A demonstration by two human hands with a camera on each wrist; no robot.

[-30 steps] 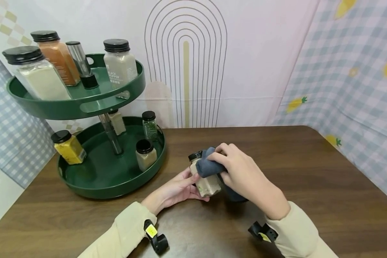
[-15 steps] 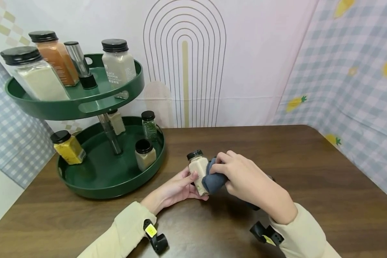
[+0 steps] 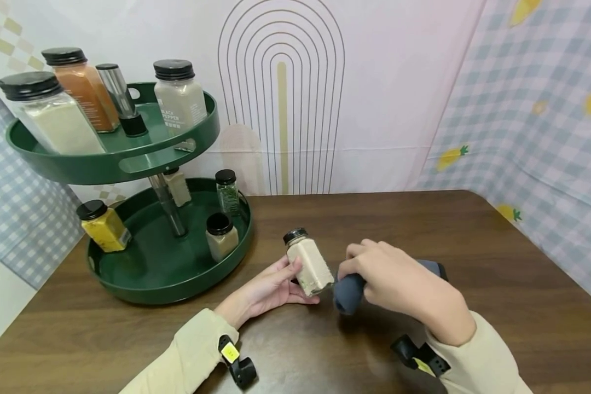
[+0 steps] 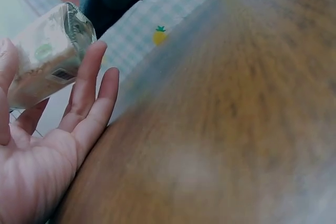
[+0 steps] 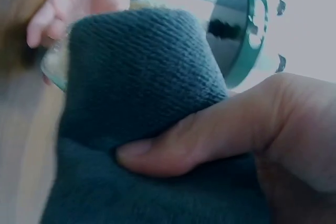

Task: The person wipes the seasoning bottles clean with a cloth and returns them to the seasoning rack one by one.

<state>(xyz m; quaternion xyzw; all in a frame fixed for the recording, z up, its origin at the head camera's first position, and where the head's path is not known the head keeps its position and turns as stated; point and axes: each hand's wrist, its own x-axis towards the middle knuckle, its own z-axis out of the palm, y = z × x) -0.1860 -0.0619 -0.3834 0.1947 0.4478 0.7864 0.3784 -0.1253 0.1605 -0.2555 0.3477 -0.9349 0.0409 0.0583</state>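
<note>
In the head view my left hand holds a small clear spice jar with a black lid and pale powder inside, tilted above the table. The left wrist view shows the jar's base end between thumb and fingers, with a green mark and a small barcode label on it. Just right of the jar, my right hand grips a folded dark blue cloth, apart from the jar. In the right wrist view the thumb presses on the ribbed cloth, which hides much of the jar.
On the left stands a two-tier green rack. Its upper tray carries large jars; the lower tray holds several small ones, including a yellow jar. The brown wooden table reaches back to a patterned wall covering.
The cloth has slid down off the jar and away to the right with my right hand, baring the jar's side. My left hand keeps the jar in nearly the same place.
</note>
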